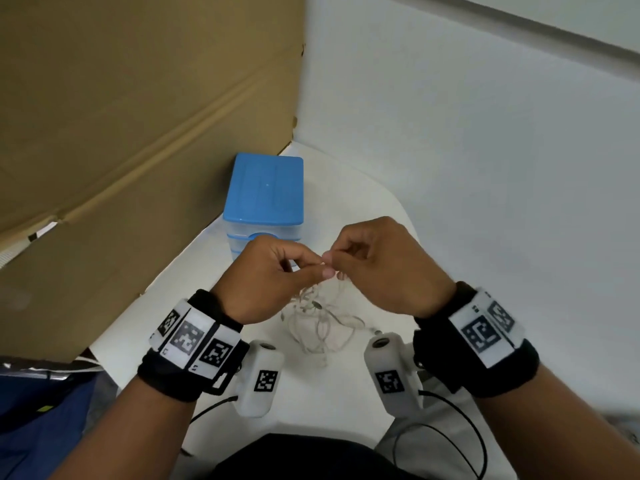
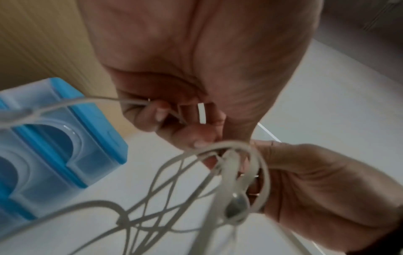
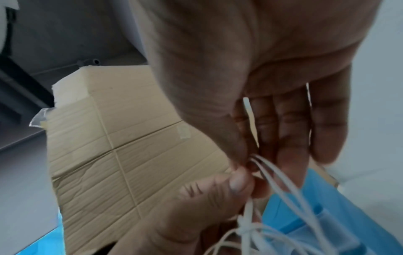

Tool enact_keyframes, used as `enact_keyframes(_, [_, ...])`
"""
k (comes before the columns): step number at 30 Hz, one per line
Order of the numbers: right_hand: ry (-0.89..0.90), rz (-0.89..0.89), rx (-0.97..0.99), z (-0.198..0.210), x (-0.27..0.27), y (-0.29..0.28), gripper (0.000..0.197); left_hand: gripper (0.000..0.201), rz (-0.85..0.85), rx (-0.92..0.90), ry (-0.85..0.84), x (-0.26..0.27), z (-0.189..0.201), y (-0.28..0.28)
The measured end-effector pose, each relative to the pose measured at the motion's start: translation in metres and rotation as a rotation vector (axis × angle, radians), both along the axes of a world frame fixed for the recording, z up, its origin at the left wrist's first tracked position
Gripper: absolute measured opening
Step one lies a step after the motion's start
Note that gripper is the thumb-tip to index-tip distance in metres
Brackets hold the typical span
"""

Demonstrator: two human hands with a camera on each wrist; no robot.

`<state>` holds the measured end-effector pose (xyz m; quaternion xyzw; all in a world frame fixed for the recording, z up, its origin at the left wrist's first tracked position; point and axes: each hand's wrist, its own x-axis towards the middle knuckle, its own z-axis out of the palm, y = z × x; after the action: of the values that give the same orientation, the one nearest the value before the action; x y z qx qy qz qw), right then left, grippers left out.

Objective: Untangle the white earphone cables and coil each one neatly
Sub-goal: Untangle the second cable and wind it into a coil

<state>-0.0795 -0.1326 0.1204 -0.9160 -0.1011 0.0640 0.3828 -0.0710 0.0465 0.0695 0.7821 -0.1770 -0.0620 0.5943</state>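
The white earphone cables (image 1: 320, 322) form one tangled bunch that hangs from my fingers down onto the white table (image 1: 346, 393). Both hands are raised over the table with fingertips almost touching. My left hand (image 1: 320, 266) pinches a strand between thumb and forefinger. My right hand (image 1: 337, 266) pinches the strands right beside it. In the left wrist view the left hand (image 2: 181, 127) curls round a strand, and an earbud (image 2: 236, 205) dangles among crossed loops (image 2: 174, 189). The right wrist view shows the right hand (image 3: 250, 158) pinching two strands (image 3: 283, 186) above a knot (image 3: 246, 229).
A blue-lidded drawer box (image 1: 264, 192) stands on the table just beyond my hands. Brown cardboard (image 1: 121, 133) walls off the left side and a white wall (image 1: 485, 150) the right. Black camera leads (image 1: 460, 441) trail by the near table edge.
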Motion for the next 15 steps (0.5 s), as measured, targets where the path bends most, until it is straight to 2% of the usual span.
enact_keyframes(2, [0.078, 0.028, 0.065, 0.001, 0.004, -0.004, 0.016, 0.004, 0.027, -0.062, 0.053, -0.001, 0.003, -0.001])
enact_keyframes(6, [0.091, 0.001, 0.140, 0.003, 0.003, -0.005, 0.013, 0.025, 0.021, -0.079, 0.080, 0.001, 0.003, 0.001])
enact_keyframes(10, [0.081, 0.033, 0.055, 0.009, 0.003, -0.010, 0.010, 0.027, 0.018, -0.075, 0.105, 0.002, 0.001, 0.003])
enact_keyframes(15, [0.085, 0.049, -0.048, 0.011, 0.001, -0.014, 0.015, 0.020, 0.042, -0.074, 0.144, 0.006, -0.007, 0.002])
